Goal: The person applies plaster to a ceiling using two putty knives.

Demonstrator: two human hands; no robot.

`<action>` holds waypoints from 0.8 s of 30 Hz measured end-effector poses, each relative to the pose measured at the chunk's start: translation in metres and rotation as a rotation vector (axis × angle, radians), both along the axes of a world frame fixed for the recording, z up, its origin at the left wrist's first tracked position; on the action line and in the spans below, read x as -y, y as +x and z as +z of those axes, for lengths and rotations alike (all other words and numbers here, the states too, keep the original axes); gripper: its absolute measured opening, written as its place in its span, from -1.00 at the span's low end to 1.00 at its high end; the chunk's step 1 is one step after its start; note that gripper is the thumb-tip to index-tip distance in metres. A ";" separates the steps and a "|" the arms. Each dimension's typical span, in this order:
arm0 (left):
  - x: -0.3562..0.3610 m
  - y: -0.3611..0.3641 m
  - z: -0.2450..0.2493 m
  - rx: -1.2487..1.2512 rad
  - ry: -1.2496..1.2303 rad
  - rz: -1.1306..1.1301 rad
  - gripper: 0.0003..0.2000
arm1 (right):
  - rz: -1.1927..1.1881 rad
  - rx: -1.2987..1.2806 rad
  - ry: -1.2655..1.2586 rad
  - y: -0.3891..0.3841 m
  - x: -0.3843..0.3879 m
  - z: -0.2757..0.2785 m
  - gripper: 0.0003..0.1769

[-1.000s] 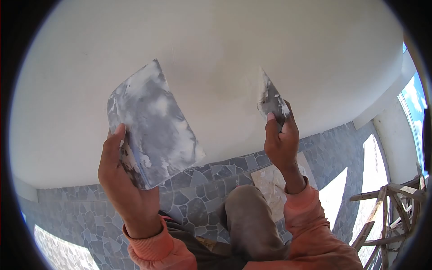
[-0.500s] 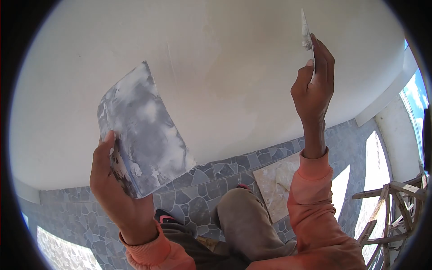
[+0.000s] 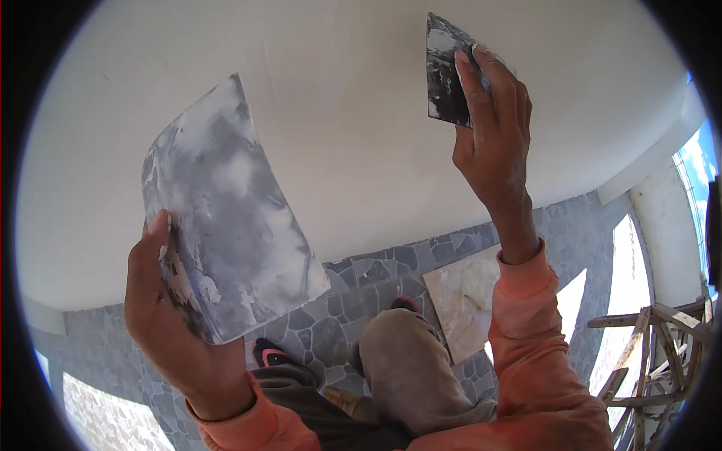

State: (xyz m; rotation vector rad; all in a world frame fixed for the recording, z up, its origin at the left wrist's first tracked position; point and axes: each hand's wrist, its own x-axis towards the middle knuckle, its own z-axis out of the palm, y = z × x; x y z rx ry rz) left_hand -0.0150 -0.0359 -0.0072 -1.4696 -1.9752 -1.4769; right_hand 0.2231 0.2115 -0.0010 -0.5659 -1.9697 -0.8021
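My left hand (image 3: 173, 323) grips the near edge of a broad, slightly curved plate (image 3: 233, 195) smeared with white paste, its thumb on the upper face. My right hand (image 3: 496, 128) holds a smaller dark spreader (image 3: 447, 83), fingers spread across its back, which is spotted with white. The spreader is at the pale wall (image 3: 346, 150); whether its edge touches the surface cannot be made out. The two tools are well apart, the spreader higher and to the right.
Below the wall lies grey stone-pattern flooring (image 3: 331, 338) with a pale marbled slab (image 3: 459, 301) on it. A wooden frame (image 3: 662, 353) stands at the far right. My legs (image 3: 406, 361) and a dark shoe (image 3: 271, 353) show below.
My right hand has moved left and turned, so the spreader now shows its broad back instead of its thin edge. My left hand and the plate have shifted slightly left.
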 end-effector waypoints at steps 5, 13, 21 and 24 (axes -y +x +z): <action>0.003 0.001 0.000 0.022 -0.026 0.018 -0.38 | 0.015 0.021 -0.100 -0.007 0.011 -0.068 -0.25; 0.006 -0.001 -0.001 -0.078 -0.051 0.039 -0.38 | -0.082 -0.032 -0.061 -0.028 0.001 -0.197 -0.42; -0.001 0.000 -0.002 0.045 -0.007 0.016 -0.42 | -0.011 -0.001 -0.223 -0.029 0.026 -0.243 -0.44; 0.000 -0.004 -0.001 -0.084 0.012 -0.006 -0.46 | 0.159 0.050 -0.415 -0.013 0.064 -0.215 -0.34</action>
